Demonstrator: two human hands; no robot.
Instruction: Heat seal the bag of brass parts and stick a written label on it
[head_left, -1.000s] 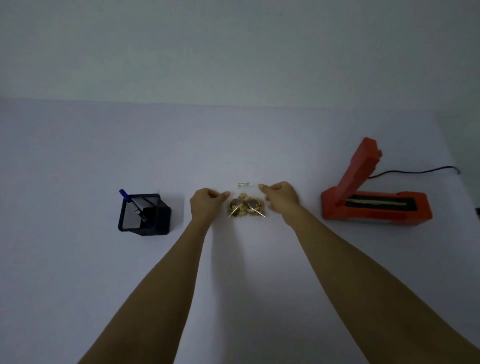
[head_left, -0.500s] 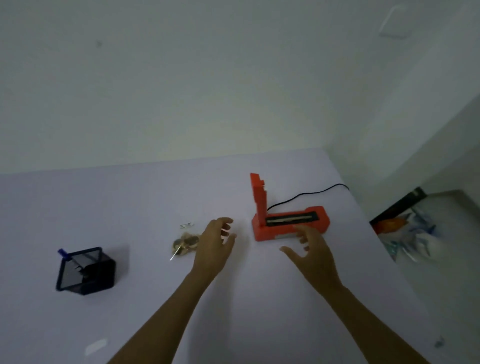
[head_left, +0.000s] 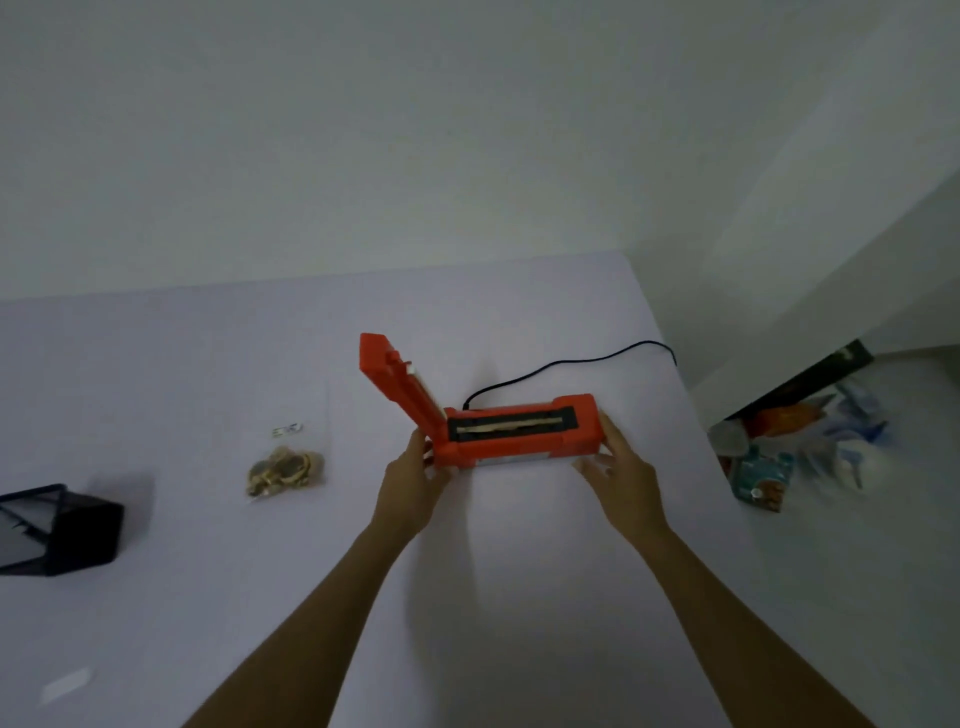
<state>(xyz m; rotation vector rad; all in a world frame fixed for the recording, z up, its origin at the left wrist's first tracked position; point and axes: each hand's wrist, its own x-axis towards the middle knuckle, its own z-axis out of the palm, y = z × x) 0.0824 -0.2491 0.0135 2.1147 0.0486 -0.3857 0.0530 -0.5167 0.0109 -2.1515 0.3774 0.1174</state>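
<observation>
The orange heat sealer (head_left: 511, 434) sits mid-table with its lid (head_left: 395, 382) raised to the left. My left hand (head_left: 413, 480) grips its left end and my right hand (head_left: 621, 475) grips its right end. The clear bag of brass parts (head_left: 285, 465) lies flat on the table to the left, apart from both hands. A small white label (head_left: 67, 686) lies near the front left of the table.
A black mesh pen holder (head_left: 57, 530) stands at the left edge. The sealer's black cord (head_left: 566, 364) runs back right to the table's right edge (head_left: 675, 374). Beyond that edge, colourful packets (head_left: 810, 447) lie on the floor.
Both hands left the bag, moved right and took hold of the heat sealer's two ends. My view swung right, so the pen holder now sits at the frame's left edge.
</observation>
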